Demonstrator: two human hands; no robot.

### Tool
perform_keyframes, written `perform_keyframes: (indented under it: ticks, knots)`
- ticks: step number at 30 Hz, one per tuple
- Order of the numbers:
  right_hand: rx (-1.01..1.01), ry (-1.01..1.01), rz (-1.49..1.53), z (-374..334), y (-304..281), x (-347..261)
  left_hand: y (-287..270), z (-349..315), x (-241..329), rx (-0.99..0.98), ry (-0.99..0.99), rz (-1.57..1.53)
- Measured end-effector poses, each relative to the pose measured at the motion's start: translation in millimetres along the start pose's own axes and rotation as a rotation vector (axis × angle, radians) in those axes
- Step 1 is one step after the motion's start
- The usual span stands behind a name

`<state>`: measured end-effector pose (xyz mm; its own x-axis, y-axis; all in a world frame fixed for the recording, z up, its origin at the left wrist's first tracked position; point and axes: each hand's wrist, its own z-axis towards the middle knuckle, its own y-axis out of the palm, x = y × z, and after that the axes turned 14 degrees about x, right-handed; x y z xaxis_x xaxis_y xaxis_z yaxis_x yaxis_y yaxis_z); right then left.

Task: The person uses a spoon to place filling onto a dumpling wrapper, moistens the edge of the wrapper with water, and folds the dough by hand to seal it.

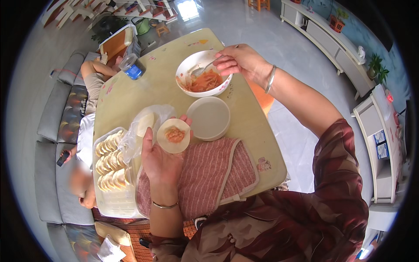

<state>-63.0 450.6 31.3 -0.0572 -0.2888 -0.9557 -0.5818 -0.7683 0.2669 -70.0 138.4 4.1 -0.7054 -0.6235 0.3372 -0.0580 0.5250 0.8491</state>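
Note:
A round dumpling wrapper (164, 145) lies across the fingers of my left hand (163, 163), palm up, with a small mound of orange-pink filling (174, 135) at its middle. My right hand (240, 61) grips a metal spoon (198, 71), its bowl end resting in a white bowl (214, 92) of reddish filling (205, 83). Right of my left hand stands a pale round bowl (211, 117); whether it holds clear liquid is hard to tell. More wrappers (145, 125) sit in a clear plastic bag (163, 112). Several folded dumplings (111, 162) line a plastic tray (113, 204).
A striped pink towel (198, 174) covers the table's near edge. A lidded jar with a blue label (132, 67) stands at the table's (161, 78) far left. Beyond the left edge, another person (86, 135) reclines on a grey sofa (46, 179), holding a phone.

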Motion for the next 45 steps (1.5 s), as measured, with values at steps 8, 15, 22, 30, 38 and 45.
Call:
perform_keyframes:
  ticks: [8,15,22,30,38,45]
  knots:
    - [-0.061,-0.225,-0.485,-11,12,-14,-1,1,0,-0.002,-0.003,-0.017]
    - [-0.128,-0.137,-0.345,-12,33,-4,-2,1,1,-0.012,-0.007,-0.004]
    - [-0.016,0.028,-0.016,4,24,3,-2,-1,1,-0.002,-0.008,-0.007]
    - [-0.012,0.062,0.112,9,-6,-2,1,-2,-1,-0.012,0.002,0.017]
    - [-0.177,0.028,0.015,-24,-15,-34,-5,5,1,-0.084,0.018,0.061]
    - [-0.429,-0.108,-0.287,-105,37,-43,-1,1,-1,-0.087,0.073,0.056]
